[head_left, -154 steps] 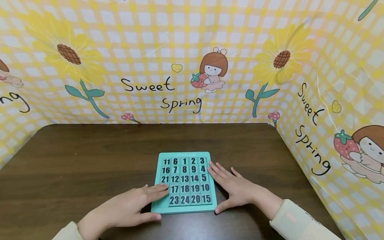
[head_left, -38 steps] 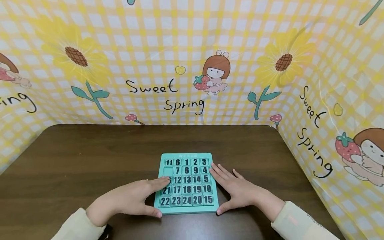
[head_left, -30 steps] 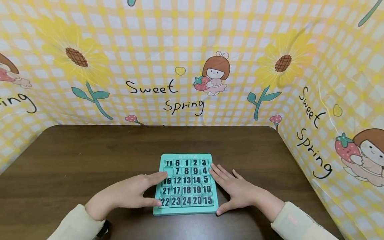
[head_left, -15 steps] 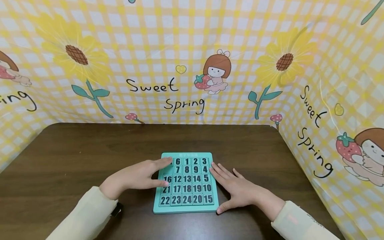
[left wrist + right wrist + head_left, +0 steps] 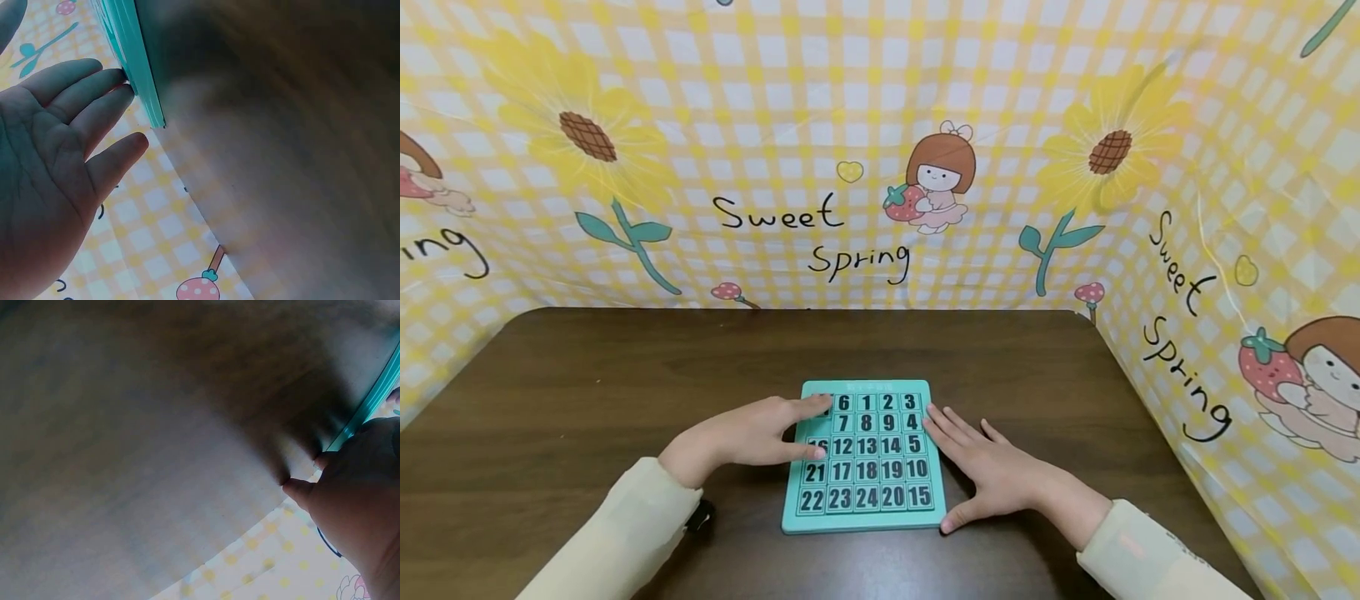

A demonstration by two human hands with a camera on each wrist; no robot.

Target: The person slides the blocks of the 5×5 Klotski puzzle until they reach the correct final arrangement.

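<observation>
A teal number slide puzzle lies flat on the table between both hands. My left hand reaches over its left side with straight fingers, tips on the top-left tile, which they mostly cover. Its thumb touches the 16 tile in the third row. Between them shows a bare slot, left of the 7 tile. My right hand rests with spread fingers along the puzzle's right edge, thumb at the near right corner. In the left wrist view, the left palm shows beside the puzzle's edge.
The dark wooden table has rounded far corners. A yellow checked cloth with flowers and cartoon figures hangs behind and at both sides. A small black object sits by the left sleeve.
Tiles 16, 21 and 22 in the left column now sit nearer me, and the gap is in the second row. My left hand has moved up to the top-left tile; the right stays put.
</observation>
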